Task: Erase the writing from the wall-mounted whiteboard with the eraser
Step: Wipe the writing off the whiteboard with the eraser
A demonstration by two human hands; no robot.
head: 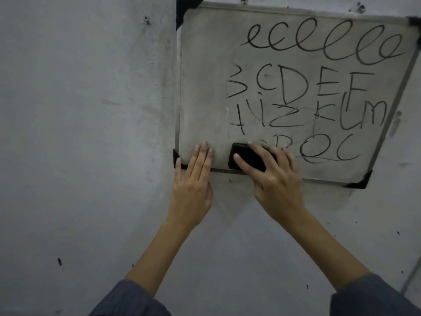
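Observation:
A whiteboard (pixel 202 87) with a metal frame and black corner caps hangs tilted on the wall. Black writing (pixel 303 87) fills its middle and right: loops on top, rows of letters below. The left strip is smudged grey with no letters. My right hand (pixel 273 176) presses a black eraser (pixel 247 157) against the board's bottom edge, fingers spread over it. My left hand (pixel 193 179) lies flat with fingers together on the board's lower left corner, holding nothing.
The wall (pixel 79 133) is grey and scuffed, with dark smudges around the board. A screw (pixel 146 18) sticks out at upper left. A thin cable (pixel 410 279) runs down at the lower right edge.

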